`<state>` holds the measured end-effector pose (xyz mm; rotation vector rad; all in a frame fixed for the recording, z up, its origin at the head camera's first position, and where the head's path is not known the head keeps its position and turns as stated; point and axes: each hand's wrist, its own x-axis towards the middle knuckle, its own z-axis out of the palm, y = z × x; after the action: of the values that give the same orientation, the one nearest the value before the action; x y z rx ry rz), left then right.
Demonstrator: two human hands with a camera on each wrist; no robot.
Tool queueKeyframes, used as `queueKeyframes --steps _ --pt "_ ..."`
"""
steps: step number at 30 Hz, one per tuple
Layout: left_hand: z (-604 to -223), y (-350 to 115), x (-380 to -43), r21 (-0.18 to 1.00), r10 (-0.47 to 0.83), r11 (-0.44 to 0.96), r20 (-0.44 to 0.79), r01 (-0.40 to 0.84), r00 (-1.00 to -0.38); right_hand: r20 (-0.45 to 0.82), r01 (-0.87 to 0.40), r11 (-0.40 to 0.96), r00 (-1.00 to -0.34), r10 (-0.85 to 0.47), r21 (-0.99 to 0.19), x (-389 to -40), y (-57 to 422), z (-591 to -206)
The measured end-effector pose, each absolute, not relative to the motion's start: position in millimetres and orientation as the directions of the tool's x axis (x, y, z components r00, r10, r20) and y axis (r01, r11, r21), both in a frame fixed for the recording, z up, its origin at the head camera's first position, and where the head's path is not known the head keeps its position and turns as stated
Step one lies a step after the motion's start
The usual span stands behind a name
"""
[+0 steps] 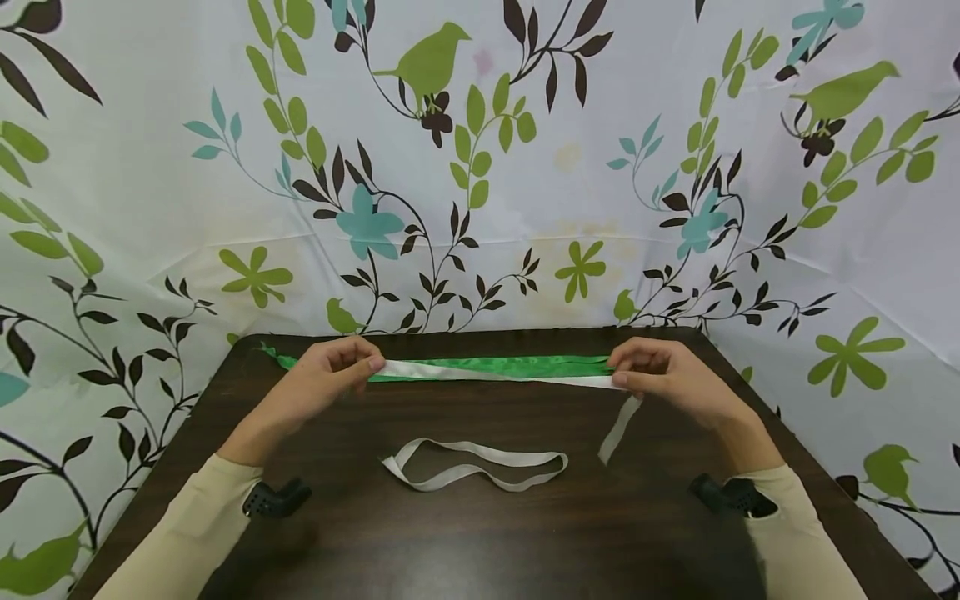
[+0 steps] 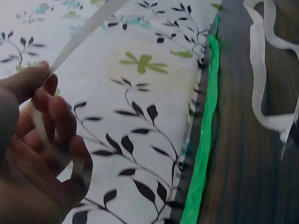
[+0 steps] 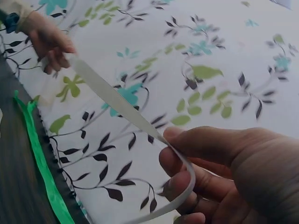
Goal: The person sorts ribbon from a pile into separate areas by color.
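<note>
A white ribbon (image 1: 450,372) is stretched nearly level between both hands, with a slight twist along it. My left hand (image 1: 337,367) pinches one end part between thumb and forefinger; in the left wrist view a tail of the ribbon (image 2: 86,39) runs down behind the curled fingers. My right hand (image 1: 667,375) pinches the other part, and a loose end (image 1: 619,430) hangs below it. In the right wrist view the ribbon (image 3: 117,100) bends round past the fingertips. Behind the ribbon, a green ribbon (image 2: 208,121) lies along the table's far edge.
Another white ribbon (image 1: 480,454) lies in a flattened loop on the dark wooden table (image 1: 480,533), nearer the body than the hands. A patterned cloth (image 1: 525,167) with leaves and birds hangs behind the table. Dark cameras (image 1: 277,500) sit on both wrists.
</note>
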<state>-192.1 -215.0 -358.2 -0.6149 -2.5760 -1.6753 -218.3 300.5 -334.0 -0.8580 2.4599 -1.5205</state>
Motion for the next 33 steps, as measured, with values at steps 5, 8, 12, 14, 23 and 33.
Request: queueKeyframes --steps 5,8,12,14,23,33 --pt "-367.1 -229.9 -201.3 0.869 0.331 0.372 0.204 0.326 -0.921 0.175 -0.344 0.232 -0.824 -0.538 -0.91 -228.0 319.1 -344.0" --pt "-370.8 -241.3 -206.6 0.854 0.325 0.405 0.2 0.328 -0.924 0.151 -0.3 0.181 -0.812 -0.564 -0.937 -233.3 328.1 -348.7" --pt "-374.8 -257.9 -211.4 0.828 0.318 0.46 0.184 0.321 -0.93 0.115 -0.264 0.173 -0.8 -0.589 -0.949 -239.2 336.4 -353.7" --pt "-376.7 -265.1 -213.0 0.816 0.325 0.481 0.174 0.32 -0.93 0.095 -0.252 0.205 -0.819 -0.566 -0.946 -241.9 339.8 -356.2" --pt "-395.0 -288.7 -223.6 0.776 0.325 0.551 0.139 0.307 -0.936 -0.019 -0.132 0.372 -0.926 -0.377 -0.919 -258.3 357.3 -380.2" --pt "-418.8 -301.5 -229.2 0.734 0.466 0.576 0.066 0.359 -0.882 -0.091 -0.056 0.452 -0.95 -0.298 -0.89 -269.1 376.3 -407.7"
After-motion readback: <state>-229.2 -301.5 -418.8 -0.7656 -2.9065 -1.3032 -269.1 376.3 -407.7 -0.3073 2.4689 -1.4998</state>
